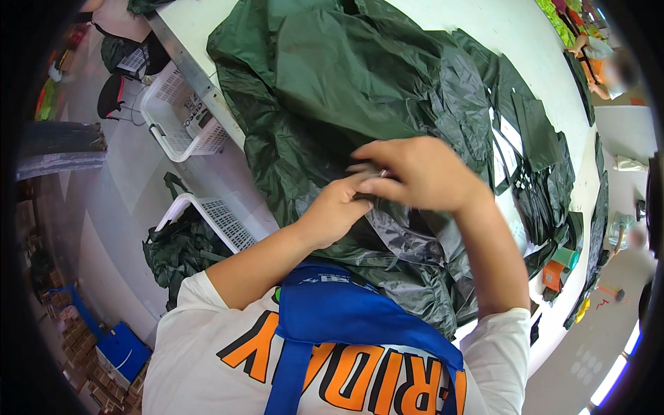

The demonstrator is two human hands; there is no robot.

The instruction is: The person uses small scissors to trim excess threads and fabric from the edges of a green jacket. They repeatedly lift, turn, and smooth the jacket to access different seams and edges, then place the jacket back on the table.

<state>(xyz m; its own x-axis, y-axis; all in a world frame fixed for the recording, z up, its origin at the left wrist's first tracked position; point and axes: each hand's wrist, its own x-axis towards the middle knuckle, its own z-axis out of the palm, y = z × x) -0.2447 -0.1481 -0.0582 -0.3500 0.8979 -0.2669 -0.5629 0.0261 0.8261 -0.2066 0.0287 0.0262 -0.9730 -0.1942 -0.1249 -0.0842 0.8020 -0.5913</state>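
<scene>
Pictured at a white table (501, 21) heaped with green fabric (346, 76), beside white baskets (227, 220) over a grey floor (114, 235), with left hand (337, 211) meeting right hand (429, 173) above the fabric, fingers curled close together, exact pinch impossible to tell.

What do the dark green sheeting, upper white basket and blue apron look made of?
Dark green sheeting: probably thin coated synthetic fabric or plastic film, semi-gloss; it creases sharply and catches pale highlights.
Upper white basket: likely moulded plastic, smooth; its walls are pierced by a regular grid.
Blue apron: seemingly cloth, perhaps synthetic, low sheen; soft folds, no weave visible.
</scene>
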